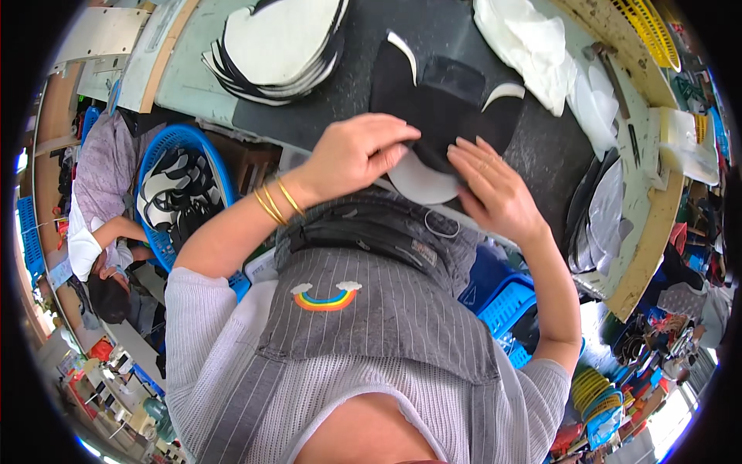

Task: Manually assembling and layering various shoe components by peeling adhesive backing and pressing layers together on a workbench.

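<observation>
A black fabric piece (pixel 456 108) with two white curved edges at its far corners lies on the dark work mat in front of me. Under its near edge, a pale rounded sheet (pixel 421 182) sticks out over the table's front edge. My left hand (pixel 348 155) is closed, thumb and fingers pinching the near left edge where fabric and pale sheet meet. Across from it, my right hand (pixel 498 189) has its fingers on top of the fabric's near right edge, the thumb tucked lower by the pale sheet. The fingertips partly hide both edges.
A stack of white, black-edged pieces (pixel 282 50) lies at the far left. White crumpled sheets (pixel 529 50) and grey curved pieces (pixel 599 216) lie to the right. A blue basket (pixel 147 182) of cut pieces stands left; another person (pixel 112 255) is beyond it.
</observation>
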`<state>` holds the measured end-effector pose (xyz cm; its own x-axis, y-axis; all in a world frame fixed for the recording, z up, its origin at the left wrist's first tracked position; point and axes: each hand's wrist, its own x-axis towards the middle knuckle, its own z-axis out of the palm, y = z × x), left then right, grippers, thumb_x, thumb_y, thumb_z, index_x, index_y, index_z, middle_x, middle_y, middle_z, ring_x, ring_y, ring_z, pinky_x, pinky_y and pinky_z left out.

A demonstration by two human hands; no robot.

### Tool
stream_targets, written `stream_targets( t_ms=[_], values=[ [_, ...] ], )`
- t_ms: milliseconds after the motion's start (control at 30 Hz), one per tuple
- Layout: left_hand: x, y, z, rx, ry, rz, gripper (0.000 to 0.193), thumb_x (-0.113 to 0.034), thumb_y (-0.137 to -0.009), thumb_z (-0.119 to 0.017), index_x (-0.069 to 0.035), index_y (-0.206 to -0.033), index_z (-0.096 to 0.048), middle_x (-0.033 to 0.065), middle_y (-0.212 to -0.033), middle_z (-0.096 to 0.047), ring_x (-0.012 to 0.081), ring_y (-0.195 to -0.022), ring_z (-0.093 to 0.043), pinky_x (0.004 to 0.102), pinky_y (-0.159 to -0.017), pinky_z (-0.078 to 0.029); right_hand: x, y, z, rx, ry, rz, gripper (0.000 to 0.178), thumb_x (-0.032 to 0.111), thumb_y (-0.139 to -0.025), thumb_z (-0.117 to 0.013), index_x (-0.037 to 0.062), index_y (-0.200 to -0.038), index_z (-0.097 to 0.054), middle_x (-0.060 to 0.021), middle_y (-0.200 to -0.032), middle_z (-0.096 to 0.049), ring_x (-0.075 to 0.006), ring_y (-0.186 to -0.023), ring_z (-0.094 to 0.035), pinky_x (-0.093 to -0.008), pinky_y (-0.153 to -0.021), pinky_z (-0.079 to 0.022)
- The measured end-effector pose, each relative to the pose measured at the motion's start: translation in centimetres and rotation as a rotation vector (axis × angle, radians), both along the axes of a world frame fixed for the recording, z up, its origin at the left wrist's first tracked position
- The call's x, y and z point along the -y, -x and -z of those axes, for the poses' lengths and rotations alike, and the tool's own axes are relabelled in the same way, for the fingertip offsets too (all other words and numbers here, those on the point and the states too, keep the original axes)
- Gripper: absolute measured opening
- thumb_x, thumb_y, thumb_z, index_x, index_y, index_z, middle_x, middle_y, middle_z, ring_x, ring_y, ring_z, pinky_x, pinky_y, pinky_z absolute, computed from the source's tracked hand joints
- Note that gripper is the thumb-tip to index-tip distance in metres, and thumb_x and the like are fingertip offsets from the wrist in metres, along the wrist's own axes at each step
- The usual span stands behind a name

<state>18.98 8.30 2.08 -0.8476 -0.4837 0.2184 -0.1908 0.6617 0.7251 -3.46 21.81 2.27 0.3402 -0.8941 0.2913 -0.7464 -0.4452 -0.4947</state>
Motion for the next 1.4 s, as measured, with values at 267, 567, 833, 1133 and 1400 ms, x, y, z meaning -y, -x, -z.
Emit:
stream_targets(
  t_ms=[267,567,833,1133,1400],
  values=[
    [2.1,-1.2,0.4,0.107,-0.041,0.340,0.031,-0.009,-0.080,-0.061,-0.006,-0.111,-0.065,0.0067,-0.120,-0.062,0.0285,-0.120,-0.051,0.0369,-0.096,-0.045,-0.2,0.4,0.2,0.291,-0.202,0.054,0.036,-0.008,-0.070,-0.062,0.0034,-0.105,-0.067,-0.0127,-0.113,-0.064,-0.0309,-0.117,-0.054,-0.0505,-0.107,-0.032],
    [1.8,-1.6,0.8,0.051,0.005,0.346,0.031,-0.006,-0.077,-0.065,-0.009,-0.108,-0.068,0.0026,-0.122,-0.061,0.0259,-0.123,-0.049,0.0356,-0.096,-0.045,-0.5,0.2,0.8,0.197,-0.155,0.015,0.030,-0.001,-0.069,-0.070,0.0039,-0.099,-0.069,-0.0103,-0.110,-0.066,-0.0302,-0.117,-0.054,-0.0510,-0.106,-0.033],
    [1.4,-1.3,1.4,-0.009,0.066,0.235,0.021,-0.017,-0.079,-0.066,-0.011,-0.098,-0.070,-0.0003,-0.114,-0.065,0.0211,-0.114,-0.056,0.0319,-0.088,-0.051,-0.9,-2.8,0.4,-0.011,0.029,0.036,0.034,0.000,-0.069,-0.068,-0.0039,-0.103,-0.063,-0.0159,-0.106,-0.064,-0.0311,-0.113,-0.057,-0.0467,-0.101,-0.041],
    [2.1,-2.3,0.5,0.058,0.123,0.446,0.037,-0.028,-0.085,-0.064,-0.008,-0.116,-0.063,0.0078,-0.130,-0.055,0.0290,-0.127,-0.044,0.0390,-0.106,-0.034,-1.5,-2.5,0.4,0.140,-0.091,-0.023,0.027,-0.003,-0.074,-0.066,-0.0004,-0.101,-0.067,-0.0149,-0.109,-0.065,-0.0309,-0.113,-0.057,-0.0491,-0.104,-0.037],
    [5.5,2.0,1.5,0.048,-0.199,0.150,0.050,-0.033,-0.099,-0.038,-0.004,-0.139,-0.037,0.0132,-0.141,-0.043,0.0283,-0.134,-0.035,0.0366,-0.110,-0.026,6.9,-3.2,0.5,0.218,-0.021,-0.084,0.029,0.011,-0.082,-0.062,0.0024,-0.109,-0.063,-0.0127,-0.113,-0.063,-0.0280,-0.110,-0.058,-0.0411,-0.101,-0.042]
  ],
)
